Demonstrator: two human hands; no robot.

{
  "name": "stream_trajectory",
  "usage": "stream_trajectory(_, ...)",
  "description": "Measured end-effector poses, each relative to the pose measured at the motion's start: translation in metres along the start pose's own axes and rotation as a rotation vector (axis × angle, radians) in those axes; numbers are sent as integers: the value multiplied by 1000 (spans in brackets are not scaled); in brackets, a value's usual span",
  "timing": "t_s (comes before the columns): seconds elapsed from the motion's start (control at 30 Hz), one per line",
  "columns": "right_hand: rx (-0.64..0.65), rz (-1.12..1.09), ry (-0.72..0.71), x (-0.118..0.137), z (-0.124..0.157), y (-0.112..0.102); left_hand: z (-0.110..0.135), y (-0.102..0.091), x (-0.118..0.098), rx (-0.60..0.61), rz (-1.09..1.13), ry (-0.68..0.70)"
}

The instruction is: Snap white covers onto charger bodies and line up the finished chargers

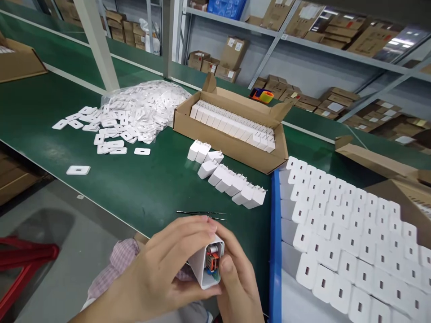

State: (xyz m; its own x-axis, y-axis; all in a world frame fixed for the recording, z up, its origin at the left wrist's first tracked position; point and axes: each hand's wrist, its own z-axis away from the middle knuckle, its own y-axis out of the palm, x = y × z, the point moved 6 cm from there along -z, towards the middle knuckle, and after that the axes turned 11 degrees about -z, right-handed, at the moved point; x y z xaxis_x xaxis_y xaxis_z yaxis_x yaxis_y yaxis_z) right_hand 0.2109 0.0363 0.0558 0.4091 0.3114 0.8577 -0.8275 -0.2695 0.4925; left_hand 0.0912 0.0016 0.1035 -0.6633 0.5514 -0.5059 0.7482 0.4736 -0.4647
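Note:
A white charger housing [199,262] is held between both hands, its uncovered end facing up toward me. Inside it a circuit board [213,260] with red, orange and blue parts shows. My left hand [168,260] wraps round the housing from the left and top. On the other side my right hand [235,269] grips it, the thumb at the uncovered rim. Just beyond the fingers, a pair of dark tweezers [201,213] lies on the green table. Farther off stands a row of white chargers [229,179] with metal prongs up.
White slotted covers [124,123] spill from a clear plastic bag [151,96]. A cardboard box [229,143] holds rows of white chargers. At the right, a blue-edged tray [276,251] carries many slotted white pieces [336,242]. One cover [78,170] lies near the table's front edge.

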Motion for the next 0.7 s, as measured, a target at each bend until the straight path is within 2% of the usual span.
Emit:
stream_trajectory(0.1, -4, 24, 33, -6, -1, 8, 5, -1, 1, 16, -31, 6)
stream_trajectory(0.23, -9, 135, -12, -10, 1, 10, 10, -2, 3, 39, -94, 14)
stream_trajectory(0.4, 110, 225, -77, -19, 0, 11, 13, -3, 1, 19, -219, 68)
stream_trajectory(0.53, 127, 222, -75, -23, -7, 14, 14, -4, 0, -1, -290, 66)
stream_trajectory(0.7, 93, 100, 28, -25, -16, 15, 12, -3, 5, 6, -309, 2)
